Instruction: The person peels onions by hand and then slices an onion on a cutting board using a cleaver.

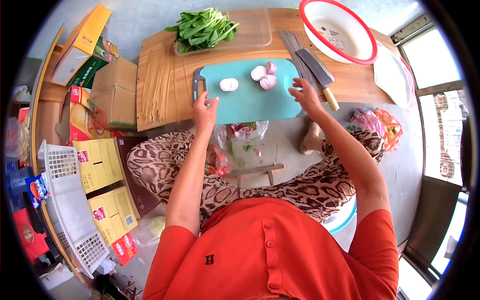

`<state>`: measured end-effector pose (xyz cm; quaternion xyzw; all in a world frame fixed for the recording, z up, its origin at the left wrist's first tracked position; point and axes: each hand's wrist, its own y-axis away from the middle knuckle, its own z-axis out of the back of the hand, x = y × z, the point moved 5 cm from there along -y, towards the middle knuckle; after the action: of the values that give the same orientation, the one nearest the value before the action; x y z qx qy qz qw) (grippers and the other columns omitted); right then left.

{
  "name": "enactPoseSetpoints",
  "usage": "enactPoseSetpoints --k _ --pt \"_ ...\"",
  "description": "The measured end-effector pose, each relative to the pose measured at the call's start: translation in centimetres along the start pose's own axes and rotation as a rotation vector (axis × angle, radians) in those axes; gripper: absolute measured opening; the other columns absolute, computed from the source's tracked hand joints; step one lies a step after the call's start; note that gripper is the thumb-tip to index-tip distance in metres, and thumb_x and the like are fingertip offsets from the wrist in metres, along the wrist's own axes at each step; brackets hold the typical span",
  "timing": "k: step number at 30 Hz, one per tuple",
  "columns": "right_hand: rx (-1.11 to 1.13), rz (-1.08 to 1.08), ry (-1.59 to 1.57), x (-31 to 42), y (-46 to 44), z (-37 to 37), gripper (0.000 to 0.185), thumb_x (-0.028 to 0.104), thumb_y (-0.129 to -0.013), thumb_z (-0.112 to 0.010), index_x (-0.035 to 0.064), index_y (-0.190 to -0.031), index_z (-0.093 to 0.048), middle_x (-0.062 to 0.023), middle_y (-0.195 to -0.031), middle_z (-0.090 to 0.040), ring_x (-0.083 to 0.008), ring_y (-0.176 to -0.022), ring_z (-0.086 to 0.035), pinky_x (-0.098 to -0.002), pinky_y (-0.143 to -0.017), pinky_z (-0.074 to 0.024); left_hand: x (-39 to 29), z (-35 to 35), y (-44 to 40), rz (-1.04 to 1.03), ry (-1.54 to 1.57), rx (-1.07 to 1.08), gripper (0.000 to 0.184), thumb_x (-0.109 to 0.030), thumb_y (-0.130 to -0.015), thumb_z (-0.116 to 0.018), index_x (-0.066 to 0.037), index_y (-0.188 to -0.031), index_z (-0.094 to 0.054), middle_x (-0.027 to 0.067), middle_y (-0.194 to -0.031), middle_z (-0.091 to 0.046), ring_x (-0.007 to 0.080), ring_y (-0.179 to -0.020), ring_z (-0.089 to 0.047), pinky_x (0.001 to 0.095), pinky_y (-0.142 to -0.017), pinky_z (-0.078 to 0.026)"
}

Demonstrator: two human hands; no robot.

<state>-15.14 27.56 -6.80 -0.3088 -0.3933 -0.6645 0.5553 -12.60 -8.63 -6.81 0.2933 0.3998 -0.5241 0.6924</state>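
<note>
A turquoise cutting board [240,107] lies at the front edge of the wooden table. On it are a cut onion half [229,84] at the left and several purple-white onion pieces [267,81] grouped toward the upper right. My left hand [205,111] is at the board's left edge, fingers apart with nothing between them. At the right edge is my right hand [306,96], its fingers spread and slightly curled, also holding nothing. A cleaver [315,66] with a wooden handle lies just right of the board, its blade partly over thin grey sticks [295,45].
Leafy greens [204,29] rest in a clear tray [255,30] at the back. A red-rimmed bowl [337,30] stands back right. Thin wooden sticks [157,85] lie at the left. Cardboard boxes [115,92] are beside the table, and plastic bags [377,122] hang below right.
</note>
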Motion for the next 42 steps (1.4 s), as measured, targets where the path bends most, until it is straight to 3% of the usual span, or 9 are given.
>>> enactPoseSetpoints --k 4,10,14,18,23,26,33,39,42 --pt "-0.078 0.129 0.047 -1.5 0.7 3.3 0.048 0.027 -0.089 -0.069 0.0045 -0.129 -0.055 -0.0133 -0.117 -0.066 -0.0236 -0.097 -0.066 -0.0351 -0.085 -0.0515 -0.5 1.8 2.4 0.261 0.340 0.158 0.026 -0.024 -0.098 -0.058 -0.006 -0.117 -0.063 0.0001 -0.071 -0.055 0.0067 -0.057 -0.052 0.0235 -0.049 -0.040" --pt "-0.071 0.171 0.024 -0.4 3.6 3.4 0.049 0.026 -0.093 -0.065 0.0019 -0.133 -0.052 -0.0163 -0.123 -0.061 -0.0245 -0.100 -0.065 -0.0353 -0.087 -0.0509 -5.9 12.3 5.7 0.019 0.285 -0.163 0.027 -0.006 -0.100 -0.047 -0.005 -0.124 -0.059 -0.0040 -0.066 -0.048 0.0049 -0.055 -0.045 0.0212 -0.051 -0.041" --pt "-0.051 0.290 0.108 1.7 5.1 2.2 0.048 0.024 -0.093 -0.065 0.0050 -0.134 -0.052 -0.0187 -0.116 -0.061 -0.0268 -0.096 -0.065 -0.0372 -0.086 -0.0514 -6.0 21.8 7.4 -0.220 0.184 -0.444 0.036 -0.001 -0.097 -0.045 -0.002 -0.131 -0.054 0.0107 -0.111 -0.062 0.0123 -0.085 -0.061 0.0257 -0.073 -0.051" --pt "0.018 0.447 0.217 3.8 5.9 0.9 0.045 0.017 -0.094 -0.063 0.0068 -0.136 -0.051 -0.0147 -0.125 -0.058 -0.0251 -0.102 -0.064 -0.0360 -0.083 -0.0533 0.7 28.1 10.2 -0.079 0.132 -0.645 0.035 0.000 -0.095 -0.046 0.000 -0.129 -0.055 0.0145 -0.123 -0.061 0.0155 -0.092 -0.064 0.0258 -0.077 -0.052" --pt "0.279 0.532 0.276 5.9 8.1 -1.9 0.045 0.007 -0.092 -0.061 0.0062 -0.136 -0.051 -0.0125 -0.130 -0.057 -0.0236 -0.101 -0.063 -0.0333 -0.082 -0.0536 14.8 25.7 17.2 -0.052 -0.176 -0.580 0.024 -0.004 -0.089 -0.055 -0.007 -0.109 -0.069 0.0117 -0.099 -0.068 0.0247 -0.089 -0.064 0.0359 -0.080 -0.051" --pt "0.367 0.565 0.330 6.0 9.2 -3.2 0.046 0.004 -0.091 -0.060 0.0054 -0.136 -0.050 -0.0142 -0.129 -0.057 -0.0234 -0.099 -0.064 -0.0330 -0.079 -0.0539 23.9 19.9 23.5 0.240 -0.207 -0.351 0.024 -0.009 -0.087 -0.056 -0.008 -0.107 -0.070 0.0161 -0.103 -0.068 0.0336 -0.096 -0.062 0.0424 -0.086 -0.049" --pt "0.427 0.539 0.401 6.2 9.3 -3.7 0.046 0.003 -0.091 -0.059 0.0050 -0.136 -0.050 -0.0141 -0.128 -0.057 -0.0224 -0.093 -0.064 -0.0317 -0.075 -0.0542 30.0 11.6 29.7 0.333 -0.259 -0.151 0.028 -0.011 -0.079 -0.064 -0.010 -0.106 -0.071 0.0153 -0.101 -0.069 0.0363 -0.100 -0.061 0.0453 -0.090 -0.048" --pt "0.461 0.539 0.443 7.0 9.6 -3.9 0.045 0.005 -0.092 -0.058 0.0051 -0.136 -0.050 -0.0148 -0.129 -0.056 -0.0233 -0.095 -0.064 -0.0329 -0.077 -0.0551 28.7 15.5 21.2 0.284 0.103 -0.413 0.024 -0.008 -0.089 -0.057 -0.006 -0.110 -0.067 0.0141 -0.084 -0.068 0.0287 -0.076 -0.068 0.0416 -0.070 -0.054" --pt "0.462 0.554 0.456 7.2 10.0 -3.8 0.045 0.005 -0.091 -0.058 0.0049 -0.136 -0.050 -0.0153 -0.130 -0.056 -0.0243 -0.096 -0.064 -0.0335 -0.078 -0.0556 31.7 15.5 18.5 0.755 0.713 -0.395 0.021 -0.006 -0.092 -0.054 -0.006 -0.107 -0.067 0.0124 -0.080 -0.067 0.0232 -0.060 -0.065 0.0399 -0.054 -0.053"
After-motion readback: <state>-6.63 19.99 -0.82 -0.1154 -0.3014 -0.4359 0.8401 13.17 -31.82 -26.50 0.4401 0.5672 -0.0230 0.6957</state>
